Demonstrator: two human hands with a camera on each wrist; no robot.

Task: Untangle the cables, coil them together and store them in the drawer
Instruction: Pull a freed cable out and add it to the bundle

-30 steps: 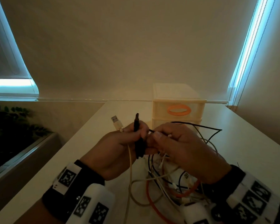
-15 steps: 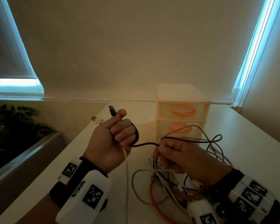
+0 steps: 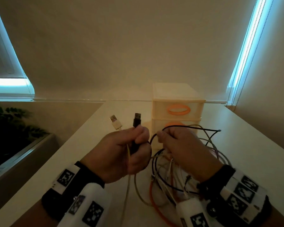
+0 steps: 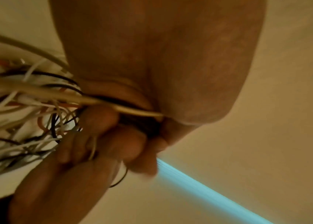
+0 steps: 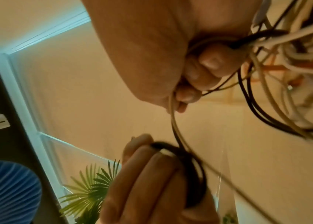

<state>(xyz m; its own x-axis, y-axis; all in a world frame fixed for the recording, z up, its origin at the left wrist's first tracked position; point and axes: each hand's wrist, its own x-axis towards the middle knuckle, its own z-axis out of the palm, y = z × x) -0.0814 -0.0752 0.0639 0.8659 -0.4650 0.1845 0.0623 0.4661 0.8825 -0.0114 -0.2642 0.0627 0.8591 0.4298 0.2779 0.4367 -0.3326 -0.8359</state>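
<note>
My left hand [image 3: 121, 151] grips a black cable and a white cable side by side in its fist. The black USB plug [image 3: 137, 119] and the white USB plug [image 3: 115, 123] stick up above its fingers. Close to its right, my right hand [image 3: 184, 149] pinches the black cable [image 3: 193, 127] along with other strands. A tangle of white, black and orange cables [image 3: 167, 182] hangs below onto the table. In the right wrist view the curled fingers [image 5: 199, 72] hold several strands. A cream drawer unit [image 3: 193, 102] with orange handles stands shut behind the hands.
The white table [image 3: 252, 161] runs back to a wall with closed blinds. A planter with green leaves [image 3: 10, 125] sits off the table's left edge. Wrist bands with printed markers [image 3: 241, 190] cover both wrists.
My left hand has come back toward the right hand and lowered a little. The black cable that was stretched between them now forms a short loop, and both plugs stand upright.
</note>
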